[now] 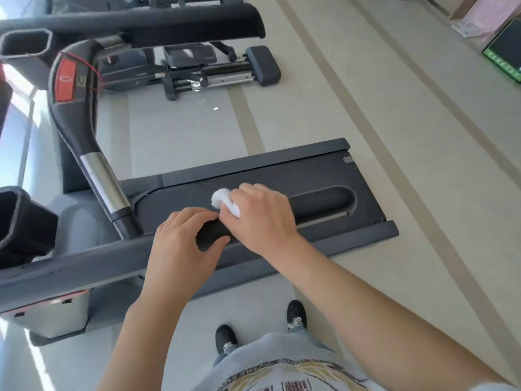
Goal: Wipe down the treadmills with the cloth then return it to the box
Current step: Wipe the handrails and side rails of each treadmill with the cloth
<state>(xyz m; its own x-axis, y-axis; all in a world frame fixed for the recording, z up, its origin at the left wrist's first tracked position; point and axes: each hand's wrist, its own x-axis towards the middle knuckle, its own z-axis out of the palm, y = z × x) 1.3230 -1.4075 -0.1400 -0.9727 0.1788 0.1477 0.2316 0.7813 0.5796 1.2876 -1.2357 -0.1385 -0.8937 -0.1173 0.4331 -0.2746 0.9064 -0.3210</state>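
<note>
Where hands meet — cloth.

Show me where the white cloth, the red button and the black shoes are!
white cloth (221, 197): head view, bunched end poking past the right hand.
red button (65, 83): head view, middle of its face.
black shoes (296, 313): head view, right shoe's toe.

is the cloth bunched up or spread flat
Bunched up. The white cloth shows as a small rounded wad sticking out of the right hand, which grips it against the treadmill handrail.
</note>
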